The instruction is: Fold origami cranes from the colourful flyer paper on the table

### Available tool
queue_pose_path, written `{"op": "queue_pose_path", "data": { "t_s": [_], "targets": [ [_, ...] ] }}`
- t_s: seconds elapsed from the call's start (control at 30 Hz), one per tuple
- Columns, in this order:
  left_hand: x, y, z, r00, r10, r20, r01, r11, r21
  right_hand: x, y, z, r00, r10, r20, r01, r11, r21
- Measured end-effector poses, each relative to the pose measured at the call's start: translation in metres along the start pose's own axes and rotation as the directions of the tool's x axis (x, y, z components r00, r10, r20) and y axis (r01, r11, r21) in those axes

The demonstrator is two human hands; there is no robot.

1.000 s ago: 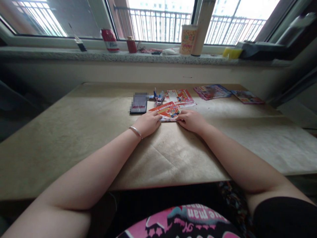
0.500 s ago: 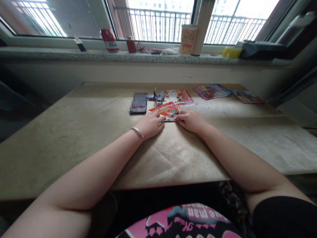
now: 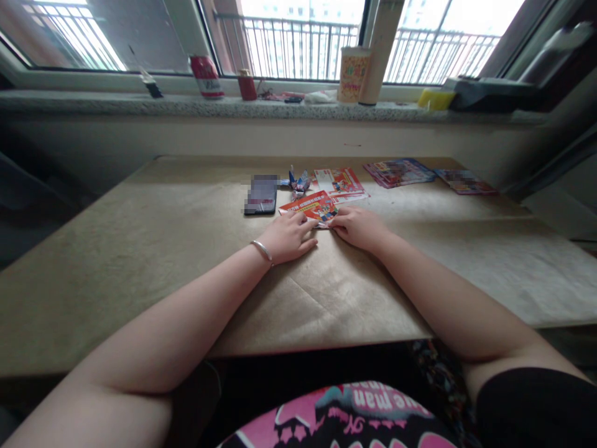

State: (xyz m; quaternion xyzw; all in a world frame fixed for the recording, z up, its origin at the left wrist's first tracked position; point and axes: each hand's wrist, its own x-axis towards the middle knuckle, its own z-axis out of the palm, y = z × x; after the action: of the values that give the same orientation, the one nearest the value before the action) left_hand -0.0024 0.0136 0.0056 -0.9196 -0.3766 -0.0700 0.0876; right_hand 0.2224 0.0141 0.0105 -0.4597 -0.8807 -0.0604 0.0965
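A red printed flyer (image 3: 313, 204) lies on the table in front of me, its near edge turned up in a narrow fold. My left hand (image 3: 290, 238) rests palm down on its near left part, fingers stretched along the folded edge and thumb held apart. At the near right corner, the fingers of my right hand (image 3: 357, 225) are closed on the same edge. Just behind the flyer stands a folded paper shape (image 3: 298, 184) in blue, white and red. A phone (image 3: 262, 194) lies to the left of it.
More red flyers (image 3: 342, 182) lie behind the folded one. A stack of colourful leaflets (image 3: 401, 172) and another pile (image 3: 465, 182) are at the back right of the table (image 3: 140, 249). On the windowsill stand a can (image 3: 206, 78), a red bottle (image 3: 247, 85) and a paper cup (image 3: 354, 74).
My left hand has slid slightly to the right along the folded edge, and its thumb now reaches further out. My right hand stays at the right corner.
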Motion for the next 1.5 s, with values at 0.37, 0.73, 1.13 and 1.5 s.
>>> {"op": "queue_pose_path", "data": {
  "t_s": [0.37, 0.73, 1.13, 1.5],
  "targets": [
    [0.002, 0.000, -0.002, 0.999, 0.040, 0.005, -0.040, 0.997, 0.067, 0.002, -0.002, 0.004, 0.999, -0.009, -0.039, 0.013, 0.995, 0.097],
    [0.001, 0.001, -0.004, 1.000, 0.011, 0.029, -0.014, 0.994, 0.105, -0.002, 0.024, -0.014, 0.988, 0.073, 0.139, -0.093, 0.985, 0.144],
    [-0.001, 0.002, -0.004, 0.999, -0.005, 0.038, 0.001, 0.996, 0.093, -0.006, 0.040, -0.020, 0.960, 0.127, 0.248, -0.152, 0.985, 0.084],
    [-0.001, 0.000, -0.002, 1.000, 0.009, 0.022, -0.012, 0.994, 0.109, -0.007, 0.045, -0.021, 0.966, 0.070, 0.250, -0.110, 0.982, 0.151]
  ]
}}
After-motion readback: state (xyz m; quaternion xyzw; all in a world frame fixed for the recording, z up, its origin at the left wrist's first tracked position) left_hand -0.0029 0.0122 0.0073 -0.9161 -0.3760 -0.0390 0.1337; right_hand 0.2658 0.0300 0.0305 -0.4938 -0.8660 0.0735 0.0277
